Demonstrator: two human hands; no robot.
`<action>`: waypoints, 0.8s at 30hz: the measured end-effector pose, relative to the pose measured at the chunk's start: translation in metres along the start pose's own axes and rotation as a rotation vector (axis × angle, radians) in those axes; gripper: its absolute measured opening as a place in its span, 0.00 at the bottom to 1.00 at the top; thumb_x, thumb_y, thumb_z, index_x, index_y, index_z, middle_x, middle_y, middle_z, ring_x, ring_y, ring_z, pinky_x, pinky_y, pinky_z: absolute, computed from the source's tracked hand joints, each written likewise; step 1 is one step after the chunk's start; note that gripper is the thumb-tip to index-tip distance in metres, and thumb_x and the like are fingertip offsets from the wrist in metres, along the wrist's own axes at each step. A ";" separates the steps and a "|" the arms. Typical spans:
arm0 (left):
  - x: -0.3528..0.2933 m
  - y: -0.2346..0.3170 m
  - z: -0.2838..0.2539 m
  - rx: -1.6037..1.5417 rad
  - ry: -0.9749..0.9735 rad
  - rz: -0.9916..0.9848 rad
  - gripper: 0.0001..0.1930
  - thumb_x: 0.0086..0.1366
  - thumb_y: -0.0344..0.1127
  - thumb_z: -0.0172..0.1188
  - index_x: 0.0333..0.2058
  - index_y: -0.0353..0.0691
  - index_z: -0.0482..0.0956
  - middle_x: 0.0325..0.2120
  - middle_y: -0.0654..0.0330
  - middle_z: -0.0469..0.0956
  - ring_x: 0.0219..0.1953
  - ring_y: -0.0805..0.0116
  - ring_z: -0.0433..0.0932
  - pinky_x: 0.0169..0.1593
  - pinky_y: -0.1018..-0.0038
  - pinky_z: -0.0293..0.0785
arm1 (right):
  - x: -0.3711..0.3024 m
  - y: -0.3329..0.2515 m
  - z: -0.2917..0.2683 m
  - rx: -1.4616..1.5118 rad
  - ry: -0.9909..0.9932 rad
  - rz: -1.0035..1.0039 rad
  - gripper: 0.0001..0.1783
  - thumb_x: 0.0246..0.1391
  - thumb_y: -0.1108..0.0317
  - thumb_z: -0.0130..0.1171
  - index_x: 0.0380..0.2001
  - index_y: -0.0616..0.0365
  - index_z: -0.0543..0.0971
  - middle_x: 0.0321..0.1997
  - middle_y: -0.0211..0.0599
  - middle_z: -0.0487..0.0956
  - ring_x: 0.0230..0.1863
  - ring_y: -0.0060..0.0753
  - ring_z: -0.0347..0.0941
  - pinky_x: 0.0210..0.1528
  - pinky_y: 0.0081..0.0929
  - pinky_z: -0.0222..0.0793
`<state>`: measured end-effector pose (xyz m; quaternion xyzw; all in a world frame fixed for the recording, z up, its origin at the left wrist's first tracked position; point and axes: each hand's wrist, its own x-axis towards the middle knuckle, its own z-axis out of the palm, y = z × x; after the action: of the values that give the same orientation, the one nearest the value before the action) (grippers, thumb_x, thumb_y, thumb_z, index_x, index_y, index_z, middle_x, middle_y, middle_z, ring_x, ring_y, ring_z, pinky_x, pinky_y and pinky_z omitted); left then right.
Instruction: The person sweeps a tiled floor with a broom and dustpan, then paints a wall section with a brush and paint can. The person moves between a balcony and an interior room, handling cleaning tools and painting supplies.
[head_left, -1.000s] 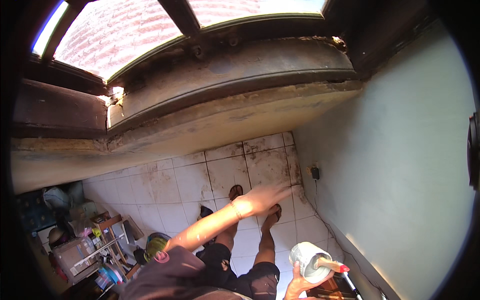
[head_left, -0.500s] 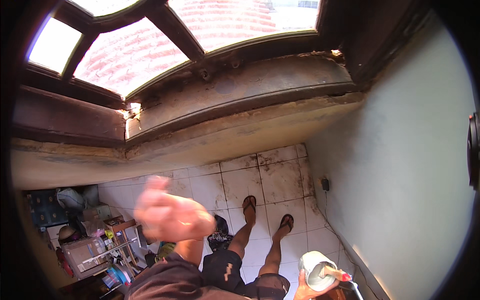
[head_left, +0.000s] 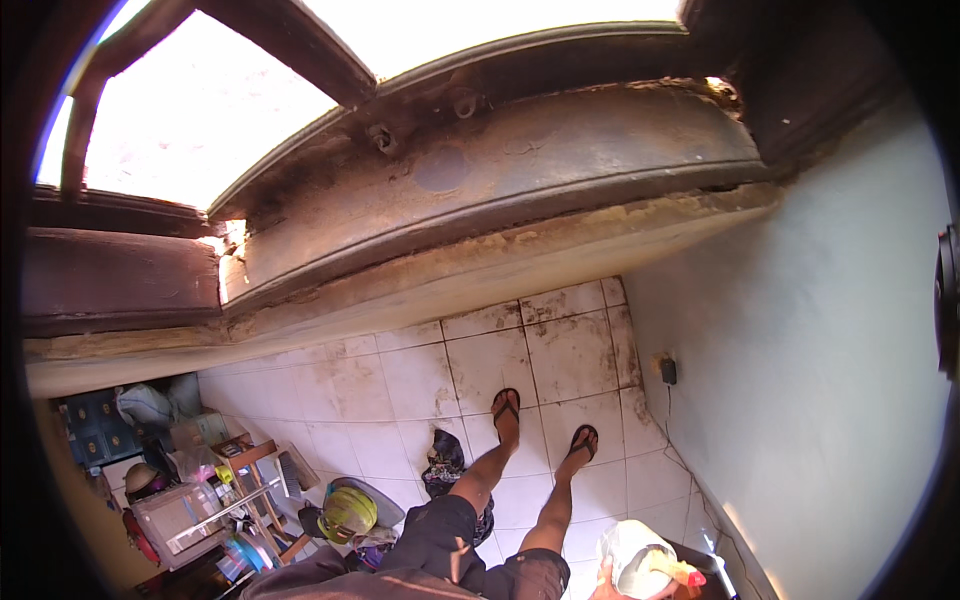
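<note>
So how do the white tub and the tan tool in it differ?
Colour: the white tub is pale; the tan tool has a red tip.
Shape: the tub is wide, round and open-mouthed; the tool is slender.
Support: the tub sits in the right hand's grip; the tool rests in the tub, its red tip sticking out past the rim.
Shared: both are at the view's lower right.

Dark brownish shirt (head_left: 320, 578); black shorts (head_left: 438, 528), pale patch (head_left: 457, 558); black flip-flops (head_left: 507, 404).
</note>
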<state>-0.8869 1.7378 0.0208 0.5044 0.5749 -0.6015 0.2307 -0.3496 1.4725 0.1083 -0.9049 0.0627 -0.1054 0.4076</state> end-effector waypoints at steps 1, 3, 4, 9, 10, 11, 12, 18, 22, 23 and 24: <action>0.002 0.006 -0.011 0.019 0.031 0.053 0.27 0.59 0.30 0.57 0.59 0.38 0.71 0.54 0.44 0.74 0.55 0.42 0.73 0.60 0.54 0.68 | -0.004 -0.003 -0.005 0.002 0.017 0.000 0.66 0.30 0.55 0.84 0.68 0.65 0.54 0.64 0.49 0.64 0.66 0.48 0.61 0.69 0.49 0.55; 0.005 0.065 -0.040 0.081 0.158 0.295 0.28 0.59 0.28 0.56 0.60 0.37 0.70 0.55 0.44 0.73 0.55 0.41 0.72 0.61 0.55 0.68 | -0.014 -0.005 -0.011 0.010 0.050 -0.033 0.65 0.31 0.54 0.84 0.68 0.65 0.55 0.64 0.49 0.64 0.66 0.48 0.61 0.69 0.49 0.55; -0.022 0.108 -0.079 0.153 0.246 0.430 0.28 0.59 0.27 0.56 0.60 0.37 0.70 0.56 0.44 0.72 0.56 0.41 0.72 0.62 0.55 0.67 | -0.010 -0.013 -0.013 0.007 0.049 -0.005 0.65 0.31 0.53 0.84 0.67 0.65 0.55 0.64 0.49 0.64 0.66 0.48 0.61 0.69 0.49 0.55; -0.251 0.382 -0.265 0.527 1.197 1.741 0.28 0.55 0.21 0.60 0.57 0.42 0.73 0.62 0.51 0.70 0.63 0.51 0.70 0.61 0.54 0.71 | -0.022 -0.034 -0.040 0.067 -0.013 -0.013 0.59 0.32 0.55 0.83 0.63 0.62 0.57 0.60 0.49 0.64 0.60 0.48 0.66 0.63 0.49 0.61; -0.310 0.402 -0.297 0.579 1.463 1.971 0.25 0.56 0.23 0.62 0.54 0.45 0.76 0.60 0.55 0.72 0.60 0.55 0.74 0.58 0.56 0.76 | -0.028 -0.038 -0.050 0.077 -0.021 -0.011 0.57 0.33 0.56 0.83 0.62 0.61 0.58 0.59 0.49 0.64 0.58 0.49 0.68 0.62 0.50 0.63; -0.345 0.416 -0.315 0.537 1.944 1.943 0.21 0.57 0.24 0.62 0.51 0.47 0.78 0.58 0.58 0.74 0.57 0.58 0.76 0.56 0.57 0.78 | -0.033 -0.045 -0.058 0.043 0.013 0.016 0.55 0.32 0.56 0.83 0.59 0.59 0.59 0.58 0.48 0.65 0.59 0.49 0.67 0.62 0.49 0.63; -0.366 0.414 -0.341 0.422 2.054 1.838 0.21 0.59 0.27 0.62 0.52 0.49 0.78 0.60 0.60 0.73 0.58 0.58 0.75 0.58 0.60 0.76 | -0.039 -0.046 -0.068 0.039 0.052 -0.008 0.55 0.32 0.56 0.83 0.59 0.59 0.59 0.58 0.48 0.66 0.59 0.49 0.67 0.62 0.48 0.63; -0.200 0.248 -0.304 -0.403 1.565 1.172 0.22 0.69 0.27 0.54 0.61 0.34 0.69 0.66 0.42 0.63 0.68 0.46 0.62 0.69 0.59 0.60 | -0.062 -0.036 -0.118 0.219 0.077 -0.011 0.55 0.35 0.57 0.82 0.61 0.62 0.58 0.58 0.48 0.68 0.59 0.47 0.68 0.62 0.45 0.65; 0.010 0.004 -0.077 -0.048 0.407 0.253 0.30 0.68 0.36 0.54 0.67 0.36 0.60 0.69 0.49 0.60 0.65 0.54 0.67 0.64 0.61 0.65 | -0.069 -0.012 -0.142 0.181 0.017 -0.087 0.56 0.34 0.59 0.82 0.63 0.64 0.59 0.57 0.48 0.69 0.59 0.46 0.68 0.60 0.43 0.67; 0.006 -0.032 -0.033 0.025 0.258 0.170 0.31 0.68 0.39 0.53 0.67 0.36 0.60 0.69 0.50 0.60 0.65 0.54 0.66 0.65 0.60 0.64 | -0.069 -0.007 -0.145 0.257 0.024 -0.083 0.56 0.34 0.59 0.82 0.63 0.64 0.59 0.57 0.48 0.69 0.58 0.46 0.68 0.60 0.43 0.67; -0.001 -0.051 0.001 0.035 0.165 0.142 0.31 0.68 0.41 0.51 0.68 0.37 0.59 0.69 0.50 0.59 0.66 0.54 0.65 0.65 0.60 0.63 | -0.072 -0.003 -0.152 0.325 0.030 -0.075 0.56 0.34 0.59 0.82 0.63 0.64 0.60 0.57 0.47 0.69 0.58 0.45 0.69 0.60 0.43 0.67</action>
<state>-0.9305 1.7482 0.0443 0.5956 0.5442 -0.5502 0.2155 -0.4559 1.3785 0.1986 -0.8270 0.0172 -0.1428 0.5434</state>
